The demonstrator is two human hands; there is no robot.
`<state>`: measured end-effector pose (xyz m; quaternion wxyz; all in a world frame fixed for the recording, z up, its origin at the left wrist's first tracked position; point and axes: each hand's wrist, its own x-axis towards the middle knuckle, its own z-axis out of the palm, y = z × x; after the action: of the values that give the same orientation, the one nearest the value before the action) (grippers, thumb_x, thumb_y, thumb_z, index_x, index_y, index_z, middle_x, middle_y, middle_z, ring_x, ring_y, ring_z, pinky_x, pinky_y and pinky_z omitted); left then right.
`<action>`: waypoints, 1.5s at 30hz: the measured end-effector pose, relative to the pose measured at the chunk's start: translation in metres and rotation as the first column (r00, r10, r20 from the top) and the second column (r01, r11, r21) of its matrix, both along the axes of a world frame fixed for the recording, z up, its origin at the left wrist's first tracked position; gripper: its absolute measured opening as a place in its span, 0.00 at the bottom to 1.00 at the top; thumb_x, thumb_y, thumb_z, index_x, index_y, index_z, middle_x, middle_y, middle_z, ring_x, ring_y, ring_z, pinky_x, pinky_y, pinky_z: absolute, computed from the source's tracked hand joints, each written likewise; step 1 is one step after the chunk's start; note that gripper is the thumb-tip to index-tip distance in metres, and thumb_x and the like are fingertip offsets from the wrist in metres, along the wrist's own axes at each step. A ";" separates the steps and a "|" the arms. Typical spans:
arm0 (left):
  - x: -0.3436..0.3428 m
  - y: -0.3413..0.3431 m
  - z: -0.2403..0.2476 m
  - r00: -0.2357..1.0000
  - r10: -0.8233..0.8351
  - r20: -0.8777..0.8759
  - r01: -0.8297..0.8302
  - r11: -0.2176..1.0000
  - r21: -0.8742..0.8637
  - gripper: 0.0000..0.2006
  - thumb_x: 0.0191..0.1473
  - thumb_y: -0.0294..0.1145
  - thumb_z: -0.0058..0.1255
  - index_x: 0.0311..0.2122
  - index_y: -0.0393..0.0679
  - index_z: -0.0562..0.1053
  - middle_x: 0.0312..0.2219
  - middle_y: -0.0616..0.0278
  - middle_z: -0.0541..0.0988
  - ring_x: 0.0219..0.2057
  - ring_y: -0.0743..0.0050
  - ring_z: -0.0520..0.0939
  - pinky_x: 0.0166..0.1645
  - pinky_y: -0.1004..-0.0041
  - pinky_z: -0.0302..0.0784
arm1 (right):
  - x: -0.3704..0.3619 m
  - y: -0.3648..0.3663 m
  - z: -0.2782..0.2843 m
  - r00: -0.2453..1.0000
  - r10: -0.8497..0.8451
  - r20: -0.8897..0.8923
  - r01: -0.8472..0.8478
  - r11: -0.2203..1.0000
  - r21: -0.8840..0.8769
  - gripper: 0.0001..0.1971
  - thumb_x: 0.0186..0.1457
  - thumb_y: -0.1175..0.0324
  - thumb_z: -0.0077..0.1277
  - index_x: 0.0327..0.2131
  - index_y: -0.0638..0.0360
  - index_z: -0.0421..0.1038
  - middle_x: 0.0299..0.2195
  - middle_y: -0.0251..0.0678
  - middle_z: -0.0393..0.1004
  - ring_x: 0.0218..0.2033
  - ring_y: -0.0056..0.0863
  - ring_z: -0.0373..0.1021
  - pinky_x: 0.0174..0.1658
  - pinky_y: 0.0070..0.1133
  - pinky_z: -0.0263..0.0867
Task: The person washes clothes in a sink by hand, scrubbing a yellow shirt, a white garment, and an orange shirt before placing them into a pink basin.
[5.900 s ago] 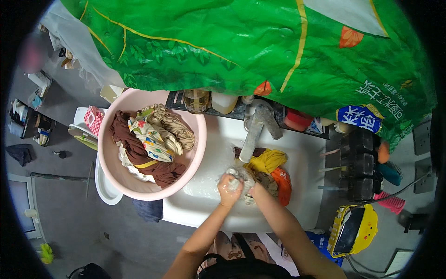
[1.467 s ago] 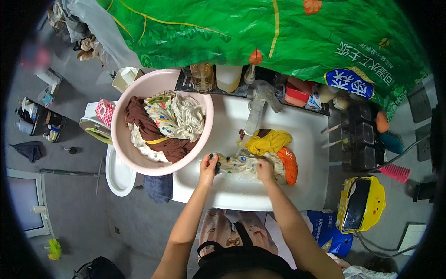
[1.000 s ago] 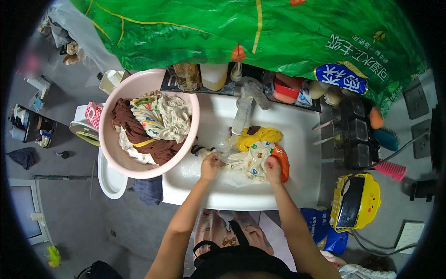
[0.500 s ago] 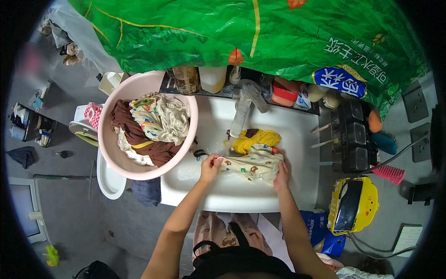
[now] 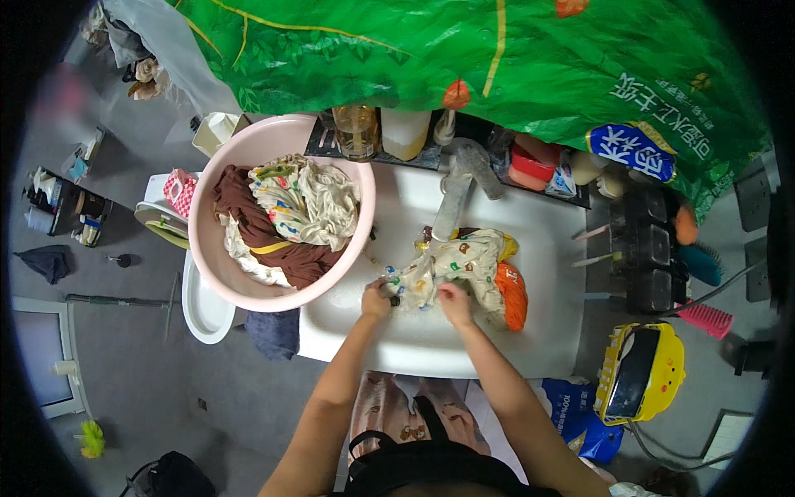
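Note:
A cream garment (image 5: 465, 258) with small coloured animal prints lies wet and bunched in the white sink (image 5: 548, 335), below the grey tap (image 5: 451, 207). My left hand (image 5: 377, 300) is closed on its left end. My right hand (image 5: 456, 305) pinches the same cloth a little to the right, near its middle. An orange cloth (image 5: 513, 295) shows at the right of the garment. A bit of yellow cloth (image 5: 509, 246) sticks out behind it, mostly hidden.
A pink basin (image 5: 199, 219) of brown and cream clothes overlaps the sink's left side. Bottles (image 5: 404, 132) and a red soap box (image 5: 534, 161) line the back ledge. A green plastic package (image 5: 373, 50) hangs over the back. A yellow basket (image 5: 667, 373) holds a phone (image 5: 633, 373) at right.
My right hand has moved left, toward my left hand. The stretched garment is now bunched, covering most of the yellow cloth, and the orange cloth has come into fuller view.

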<state>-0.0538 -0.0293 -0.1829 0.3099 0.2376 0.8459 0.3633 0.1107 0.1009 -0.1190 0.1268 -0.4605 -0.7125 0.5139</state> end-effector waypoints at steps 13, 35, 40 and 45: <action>0.007 0.012 0.071 0.787 0.077 0.612 -0.355 0.868 0.347 0.01 0.43 0.25 0.52 0.24 0.41 0.72 0.18 0.72 0.72 0.19 0.90 0.66 0.25 0.87 0.61 | 0.014 0.017 0.029 0.939 -0.326 -0.106 0.279 0.907 -0.315 0.10 0.49 0.69 0.45 0.35 0.62 0.66 0.27 0.27 0.67 0.30 0.16 0.62 0.34 0.13 0.57; 0.047 0.051 0.189 0.444 -0.023 0.896 -0.566 0.767 0.300 0.10 0.50 0.24 0.38 0.39 0.45 0.62 0.30 0.60 0.69 0.22 0.73 0.75 0.27 0.74 0.76 | 0.006 -0.024 -0.003 0.842 -0.537 -0.057 0.407 0.700 -0.587 0.14 0.46 0.62 0.46 0.37 0.56 0.62 0.29 0.35 0.68 0.32 0.28 0.67 0.31 0.25 0.63; -0.001 0.012 0.146 0.954 -0.096 0.284 -0.056 0.874 0.484 0.08 0.47 0.30 0.45 0.32 0.38 0.70 0.29 0.61 0.75 0.23 0.72 0.76 0.29 0.75 0.72 | 0.017 -0.009 0.029 0.683 -0.683 -0.260 0.249 0.553 -0.795 0.11 0.46 0.62 0.45 0.30 0.59 0.67 0.24 0.30 0.67 0.27 0.21 0.64 0.30 0.16 0.59; -0.001 0.004 0.210 0.962 -0.190 -0.198 0.217 0.967 0.130 0.12 0.38 0.34 0.55 0.27 0.37 0.71 0.28 0.55 0.74 0.23 0.64 0.74 0.28 0.70 0.68 | 0.029 0.013 0.134 0.768 -0.445 -0.460 0.076 0.777 -0.625 0.17 0.43 0.67 0.49 0.39 0.63 0.64 0.34 0.34 0.70 0.34 0.24 0.66 0.38 0.21 0.61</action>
<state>-0.0548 -0.0249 0.0275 0.2476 0.3786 0.8120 0.3687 0.1400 0.1142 0.0152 0.2691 -0.3948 -0.3744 0.7947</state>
